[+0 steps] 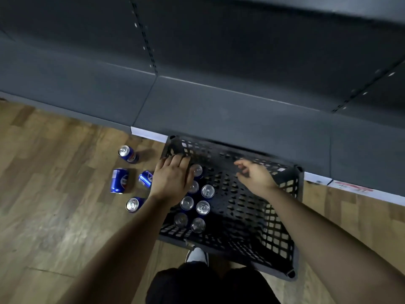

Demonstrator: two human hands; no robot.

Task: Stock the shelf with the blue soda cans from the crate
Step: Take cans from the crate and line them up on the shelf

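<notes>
Wood floor (54, 163) holds a lattice crate (285, 216), blue silver-topped cans (207, 191) upright along its left wall, right half bare; left hand (172, 181) spread, right hand (256, 176) loosely curled, both empty.

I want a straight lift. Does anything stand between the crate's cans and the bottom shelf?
Nothing visible does. The crate stands against the shelf; the cans need only clear the crate's far wall. The left hand and right hand are over the crate, holding nothing.

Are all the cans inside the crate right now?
No, four blue cans are out on the wood floor just left of the crate, while others stand inside it.
</notes>
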